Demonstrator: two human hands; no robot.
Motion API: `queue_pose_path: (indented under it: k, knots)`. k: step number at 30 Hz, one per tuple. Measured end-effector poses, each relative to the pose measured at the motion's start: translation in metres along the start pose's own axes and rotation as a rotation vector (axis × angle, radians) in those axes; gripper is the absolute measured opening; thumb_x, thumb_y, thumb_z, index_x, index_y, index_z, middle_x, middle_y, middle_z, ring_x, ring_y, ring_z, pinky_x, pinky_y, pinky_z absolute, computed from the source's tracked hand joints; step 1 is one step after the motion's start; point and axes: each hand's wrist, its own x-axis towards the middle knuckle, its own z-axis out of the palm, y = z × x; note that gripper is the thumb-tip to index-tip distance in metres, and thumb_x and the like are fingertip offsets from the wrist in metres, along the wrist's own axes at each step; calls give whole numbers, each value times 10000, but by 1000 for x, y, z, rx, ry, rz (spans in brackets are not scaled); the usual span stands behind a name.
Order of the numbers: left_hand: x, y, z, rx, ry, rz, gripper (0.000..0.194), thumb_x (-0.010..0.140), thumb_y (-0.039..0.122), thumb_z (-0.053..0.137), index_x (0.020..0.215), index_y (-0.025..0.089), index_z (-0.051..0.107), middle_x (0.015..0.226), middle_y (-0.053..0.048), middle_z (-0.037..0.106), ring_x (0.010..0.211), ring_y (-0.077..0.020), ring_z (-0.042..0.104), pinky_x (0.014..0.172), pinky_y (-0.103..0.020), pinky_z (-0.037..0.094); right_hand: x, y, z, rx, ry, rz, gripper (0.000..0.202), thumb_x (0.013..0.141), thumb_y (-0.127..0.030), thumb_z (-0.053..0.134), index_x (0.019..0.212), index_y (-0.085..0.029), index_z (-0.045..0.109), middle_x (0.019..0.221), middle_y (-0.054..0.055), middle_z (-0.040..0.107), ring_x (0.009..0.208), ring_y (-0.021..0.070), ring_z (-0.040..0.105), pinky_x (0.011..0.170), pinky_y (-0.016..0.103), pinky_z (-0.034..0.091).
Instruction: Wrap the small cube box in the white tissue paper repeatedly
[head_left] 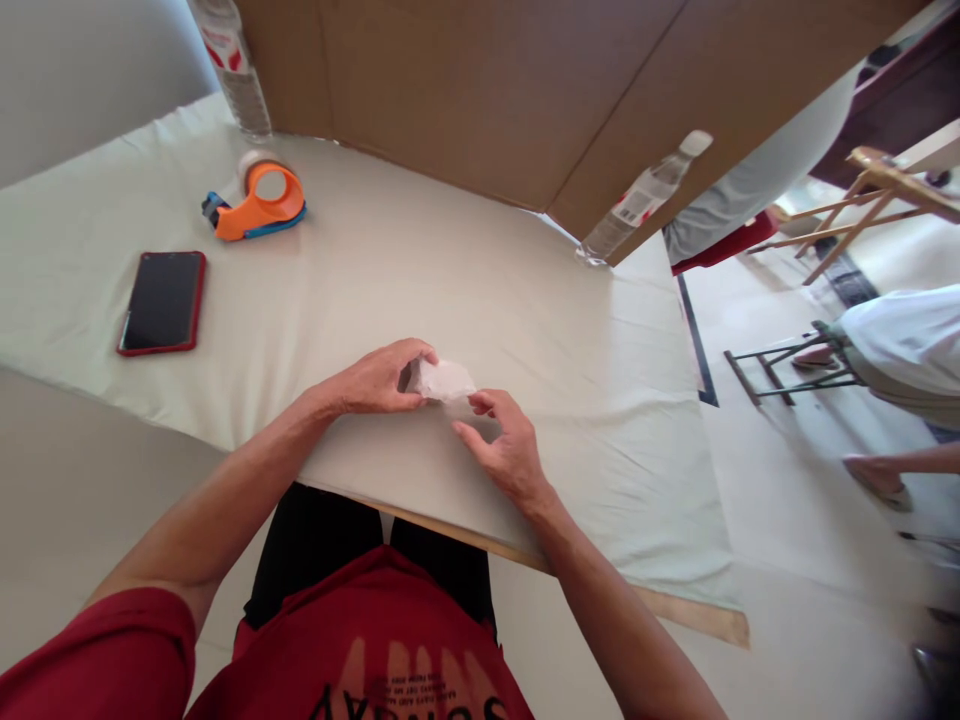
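Note:
Near the table's front edge, a small white bundle (445, 380) sits low over the cloth. It looks like crumpled paper or thin plastic wrapping, and what is inside, if anything, does not show. My left hand (382, 378) grips its left end between thumb and fingers. Close to the right end is my right hand (502, 440), its fingers curved and its thumb apart from them. Its fingertips are at or just beside the bundle's edge; whether they touch it I cannot tell.
An orange and blue tape dispenser (259, 205) and a red-cased phone (163, 302) lie on the cloth-covered table (360, 250). Plastic bottles (244, 85) stand by the cardboard panel (457, 80), another bottle (637, 205) at its right. People sit on stools (795, 368) to the right.

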Motion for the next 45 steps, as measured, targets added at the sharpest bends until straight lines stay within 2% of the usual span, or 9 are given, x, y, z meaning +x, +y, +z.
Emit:
queue_pose_path:
  k: [5, 9, 12, 15, 19, 31, 38, 41, 45]
  knots:
    - [-4, -4, 3, 55, 35, 19, 770, 765, 361, 720, 1457, 177, 436, 1420, -159, 585, 1289, -296, 588, 1094, -413, 471, 13, -3, 16, -191, 4, -140, 262, 896, -323, 660, 1131, -208, 680, 1070, 115, 729, 914, 246, 664, 847, 406, 497]
    - [-22, 0, 14, 129, 162, 4, 869, 752, 373, 754, 1499, 143, 374, 1483, -210, 517, 1372, -341, 514, 1137, -482, 441, 21, -3, 19, -227, -3, -181, 262, 958, -306, 587, 1169, -196, 698, 1041, 112, 742, 938, 237, 672, 834, 383, 477]
    - [-39, 8, 26, 181, 380, -18, 744, 810, 325, 706, 1468, 160, 401, 1341, -183, 615, 1226, -300, 618, 1054, -470, 514, 20, -2, 18, -233, -13, -187, 286, 975, -314, 563, 1198, -196, 698, 1031, 112, 745, 948, 240, 668, 829, 383, 465]
    - [-46, 16, 37, 260, 451, 43, 457, 853, 254, 661, 1297, 197, 569, 1239, -146, 662, 1169, -277, 634, 1016, -444, 535, 20, -2, 17, -231, -40, -177, 300, 987, -332, 542, 1203, -198, 700, 1049, 119, 742, 963, 249, 658, 834, 391, 454]
    - [-38, 20, 42, 343, 452, 125, 259, 881, 167, 596, 1124, 217, 672, 1202, -120, 698, 1113, -263, 654, 966, -430, 551, 20, -2, 16, -258, -46, -187, 309, 1005, -333, 505, 1195, -194, 706, 1041, 119, 741, 959, 249, 649, 823, 385, 446]
    - [-23, 19, 31, 536, 305, 247, 269, 904, 84, 515, 1047, 195, 714, 1131, -99, 729, 935, -226, 633, 862, -369, 545, 28, -16, 25, -150, -26, -106, 345, 1047, -342, 424, 1120, -246, 747, 915, 80, 720, 873, 223, 637, 786, 361, 466]
    - [-25, 19, 32, 239, 343, 239, 320, 805, 85, 541, 1081, 178, 674, 1164, -117, 712, 1049, -231, 656, 914, -365, 551, 32, -29, 15, -174, -186, -78, 324, 986, -276, 477, 1200, -209, 711, 956, 88, 712, 897, 229, 638, 826, 364, 482]
    - [-23, 19, 26, 58, 371, 139, 306, 763, 97, 533, 1031, 181, 653, 1043, -76, 737, 883, -179, 676, 798, -309, 558, 39, -31, 4, -107, -302, -18, 354, 975, -212, 445, 1206, -191, 712, 998, 91, 717, 905, 216, 655, 826, 345, 490]
    - [-14, 22, 19, -17, 343, -25, 169, 803, 156, 534, 922, 190, 649, 831, -10, 704, 690, -125, 621, 618, -239, 473, 51, -32, -7, -47, -404, 41, 352, 946, -155, 452, 1166, -169, 726, 1003, 90, 735, 873, 191, 664, 810, 311, 483]
